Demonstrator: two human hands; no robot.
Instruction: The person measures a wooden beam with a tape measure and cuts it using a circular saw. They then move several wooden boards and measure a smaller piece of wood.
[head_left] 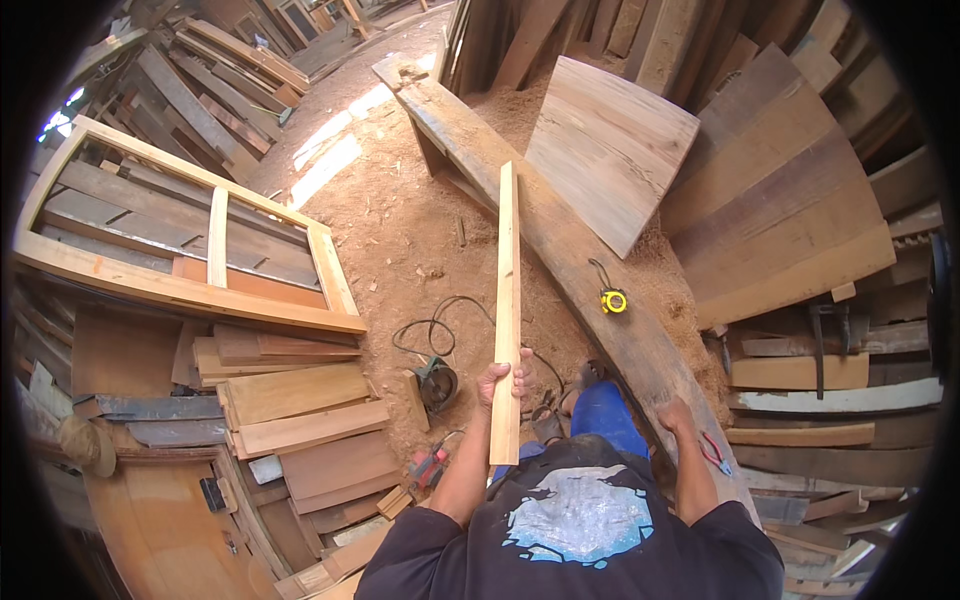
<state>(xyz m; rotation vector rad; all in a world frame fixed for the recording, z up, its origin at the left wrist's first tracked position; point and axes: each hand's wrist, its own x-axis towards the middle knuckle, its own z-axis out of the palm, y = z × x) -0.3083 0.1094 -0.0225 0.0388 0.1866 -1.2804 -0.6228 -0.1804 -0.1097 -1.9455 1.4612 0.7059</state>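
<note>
Our left hand [489, 384] grips the wooden strip [508, 270], pointing lengthwise ahead; our right hand [676, 415], curled, rests on the desk [570, 225].

Holds left forearm [463, 468] and right forearm [694, 480] forward, both bare, well apart.
Grips with the left hand [489, 384] before the torso: thumb at the left, fingertips [527, 367] curling round at the right, forearm angled inward. Rests the right hand [677, 415] farther to the right, knuckles forward, fingers folded in, palm out of sight.
</note>
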